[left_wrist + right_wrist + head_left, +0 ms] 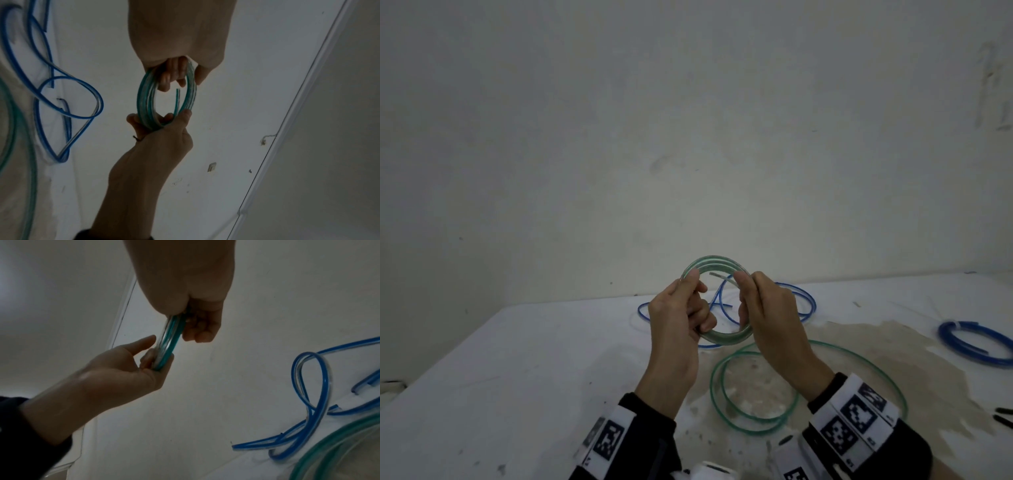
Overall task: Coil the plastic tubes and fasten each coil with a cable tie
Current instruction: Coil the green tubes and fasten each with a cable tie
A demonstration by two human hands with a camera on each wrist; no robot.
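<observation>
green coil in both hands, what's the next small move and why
Probably keep winding: the left hand and right hand grip opposite sides of the green coil, but more green tube lies in loose loops on the table. Feed another turn on; no cable tie shows on it.

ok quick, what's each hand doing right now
left hand: closed, grips the left side of the green tube coil.
right hand: closed, grips the coil's right side.

Dark sleeves [650,411] on both arms; white wristbands [859,414] printed with black square-pattern markers.
</observation>
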